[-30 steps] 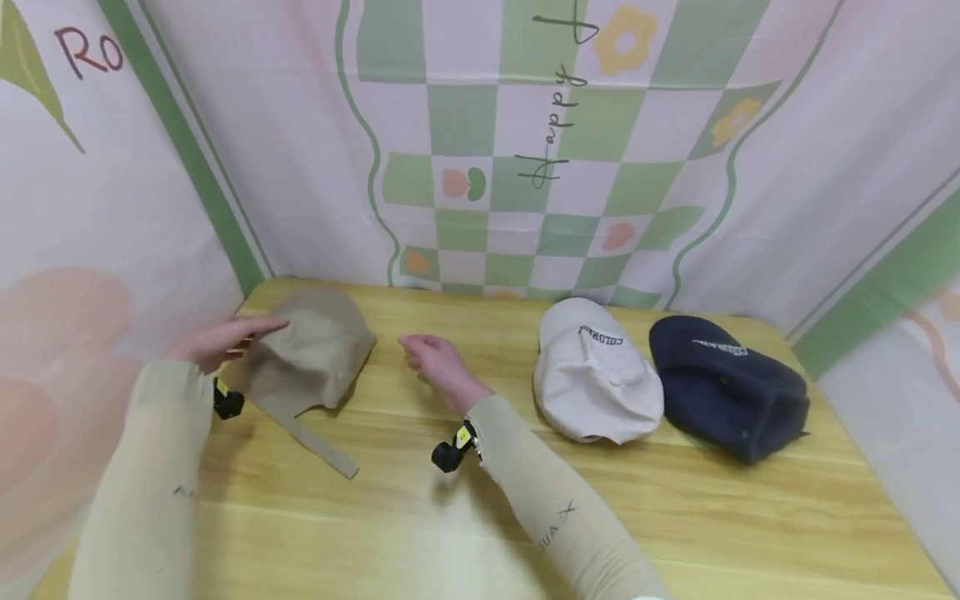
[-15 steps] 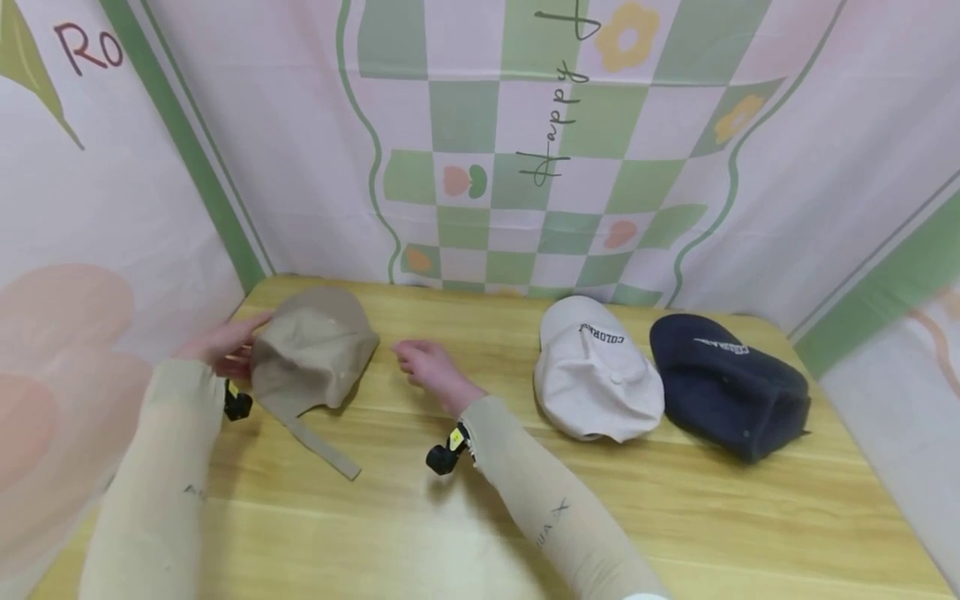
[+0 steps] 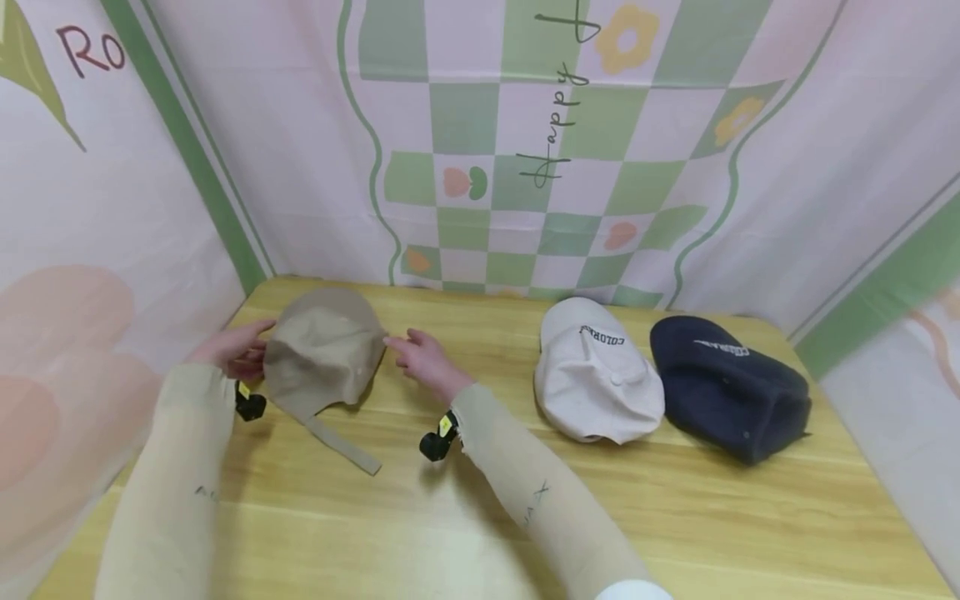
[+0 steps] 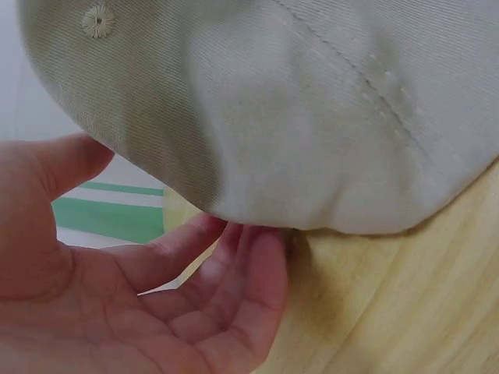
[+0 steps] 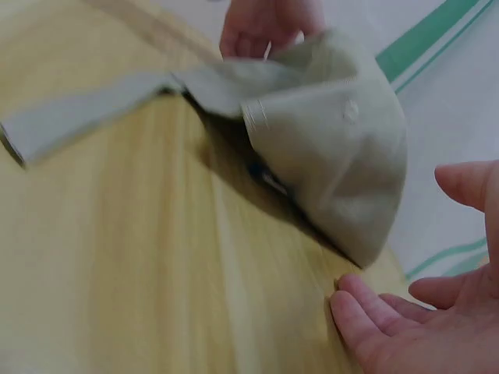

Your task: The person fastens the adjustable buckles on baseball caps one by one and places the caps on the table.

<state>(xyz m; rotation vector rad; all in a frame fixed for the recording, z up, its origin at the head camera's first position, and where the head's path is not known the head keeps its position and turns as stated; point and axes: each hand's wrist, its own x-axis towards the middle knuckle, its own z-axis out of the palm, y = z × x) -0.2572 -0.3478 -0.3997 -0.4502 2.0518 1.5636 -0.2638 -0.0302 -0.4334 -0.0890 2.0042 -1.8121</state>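
Observation:
A khaki cap [image 3: 322, 346] lies at the left of the table, its strap [image 3: 345, 446] stretched toward the front. My left hand [image 3: 236, 348] is at its left side; in the left wrist view the fingertips [image 4: 265, 261] touch the lower edge of the cap [image 4: 273, 140], thumb apart from them. My right hand [image 3: 427, 360] is at the cap's right corner, fingers extended. In the right wrist view the right hand [image 5: 421, 312] has its fingers spread just beside the cap [image 5: 335, 148], holding nothing.
A white cap [image 3: 596, 375] and a navy cap [image 3: 723, 387], both with lettering, lie side by side on the right of the wooden table [image 3: 420, 533]. A patterned cloth [image 3: 457, 117] hangs behind the table and at both sides.
The khaki cap and its strap have shifted a little to the right. My left hand has moved right, from over the cap's left part to its side. My right hand has come slightly left, closer to the cap.

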